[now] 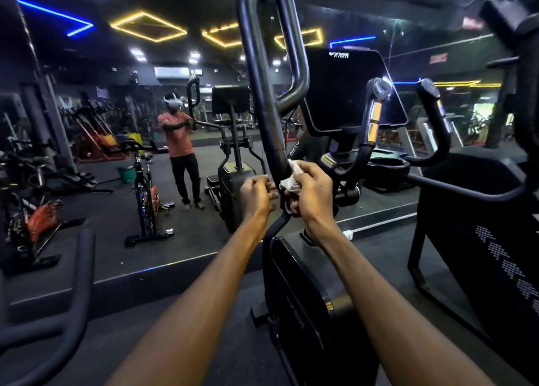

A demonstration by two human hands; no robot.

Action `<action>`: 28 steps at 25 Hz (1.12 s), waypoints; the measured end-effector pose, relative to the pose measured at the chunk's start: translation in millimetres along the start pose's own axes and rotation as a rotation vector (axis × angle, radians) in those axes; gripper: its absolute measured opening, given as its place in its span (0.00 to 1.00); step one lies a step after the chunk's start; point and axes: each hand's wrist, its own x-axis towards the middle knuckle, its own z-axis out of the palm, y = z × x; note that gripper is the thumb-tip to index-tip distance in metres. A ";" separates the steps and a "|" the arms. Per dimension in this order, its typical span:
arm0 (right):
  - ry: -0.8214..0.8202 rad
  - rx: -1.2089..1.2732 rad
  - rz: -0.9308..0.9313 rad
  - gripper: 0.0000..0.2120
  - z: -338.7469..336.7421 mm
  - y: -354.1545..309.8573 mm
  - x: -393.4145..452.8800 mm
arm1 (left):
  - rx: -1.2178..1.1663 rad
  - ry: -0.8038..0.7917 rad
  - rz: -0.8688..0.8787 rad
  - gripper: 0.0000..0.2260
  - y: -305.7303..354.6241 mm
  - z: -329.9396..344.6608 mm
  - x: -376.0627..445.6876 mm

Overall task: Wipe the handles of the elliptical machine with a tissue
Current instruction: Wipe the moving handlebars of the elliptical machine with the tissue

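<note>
Bare forearms, sleeveless to the frame edge, no wristwear

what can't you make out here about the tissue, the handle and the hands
- Tissue, head view: mostly covered by the right hand; its full extent is hidden.
- Left hand: fingertips lie behind the moving handle, so its grip is unclear.
- Moving handle: its top loop is cut off by the upper edge.
- Console: logo too small to read.
- Fixed grip: partly hidden by glare.

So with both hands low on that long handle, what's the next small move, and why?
Probably slide the tissue upward: the right hand holds it against the bottom of the handle, the left hand is beside it, and the long loop above looks unreached.
</note>
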 end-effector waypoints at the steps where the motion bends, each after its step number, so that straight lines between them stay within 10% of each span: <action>1: -0.020 -0.007 -0.039 0.07 2.6 -12.0 -3.8 | -0.001 0.042 0.059 0.05 2.7 -2.4 -3.3; 8: -0.340 -0.239 -0.137 0.07 16.1 -32.5 -13.4 | 0.190 -0.033 0.420 0.12 43.7 -12.8 -21.6; 17: -0.134 -0.504 -0.436 0.05 7.0 -41.3 7.1 | 0.204 0.216 0.463 0.11 61.6 -17.0 2.5; 23: -0.075 -0.775 -0.833 0.05 34.3 -57.5 41.8 | 0.100 0.142 0.423 0.06 66.9 4.8 25.6; 28: 0.138 -0.762 -0.797 0.06 49.7 -66.4 77.2 | -0.172 0.029 0.344 0.07 36.3 14.9 33.5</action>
